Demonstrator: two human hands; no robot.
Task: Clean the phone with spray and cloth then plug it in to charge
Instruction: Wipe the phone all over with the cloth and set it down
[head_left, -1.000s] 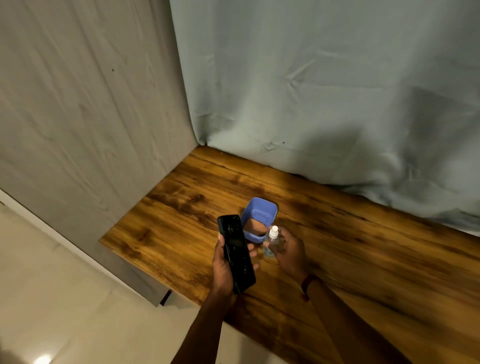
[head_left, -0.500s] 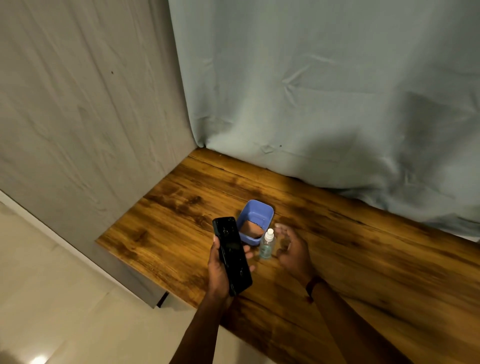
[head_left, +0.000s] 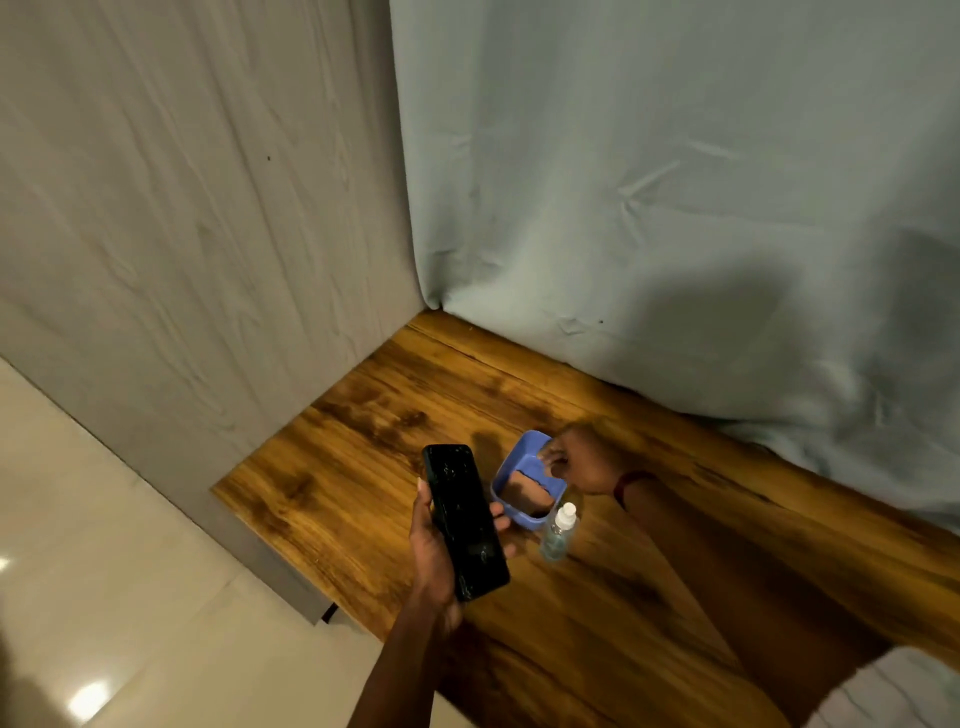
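1. Two bare hands are showing in my feed, both working over the near-left part of a wooden table (head_left: 675, 597).
2. I am seeing the left hand (head_left: 434, 551) gripping a black phone (head_left: 464, 521), fingers wrapped round its edges, screen facing up with faint smudges, held above the table's front edge.
3. I am watching a blue plastic box (head_left: 506, 467) sitting open on the table at about two o'clock from the phone; inside it a brownish folded cloth (head_left: 529, 493) is lying in the nearer half, while the farther half is showing bare blue floor.
4. I am seeing the right hand (head_left: 582, 457) hovering over the box's far-right rim, fingertips curled downward toward the inside; it is blurred, and I cannot tell whether it is pinching anything or merely half closed.
5. I am noting a small clear spray bottle (head_left: 557, 535) with a white cap standing upright just beside the box's near corner, at three o'clock from the phone, with neither hand touching it.
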